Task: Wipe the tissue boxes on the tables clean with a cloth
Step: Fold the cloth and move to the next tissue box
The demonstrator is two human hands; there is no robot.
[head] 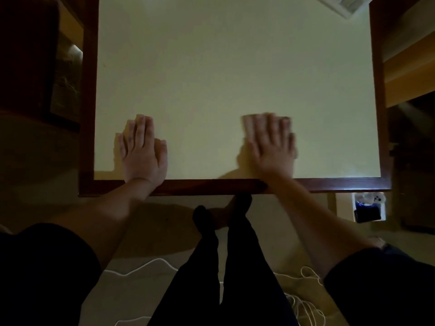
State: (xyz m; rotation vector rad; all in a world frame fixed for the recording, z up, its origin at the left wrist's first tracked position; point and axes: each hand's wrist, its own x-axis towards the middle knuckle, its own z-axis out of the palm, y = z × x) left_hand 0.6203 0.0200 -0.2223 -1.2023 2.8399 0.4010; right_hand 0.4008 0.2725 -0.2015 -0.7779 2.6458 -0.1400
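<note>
1. A person stands at a pale table (235, 67) with a dark wooden frame, seen from above in dim light.
2. The left hand (141, 149) lies flat on the tabletop at about 7 o'clock, fingers straight and close together, holding nothing.
3. The right hand (270, 142) lies palm down at about 5 o'clock, fingers spread; it is blurred, but no object shows in it.
4. Progress, as a judgement: the wiping looks not yet begun. No cloth is in view, and neither hand touches a box.
5. The only likely task item is a pale printed object (341, 3) at about 1 o'clock, cut off by the top edge. It may be a tissue box, though it is too blurred and cropped to tell. It sits well apart from both hands.
6. Counts: one table, two hands, one possible tissue box, no cloth seen.
7. On the floor: white cables (146, 267) at 6 o'clock, and a small white container (367, 208) at 4 o'clock.
</note>
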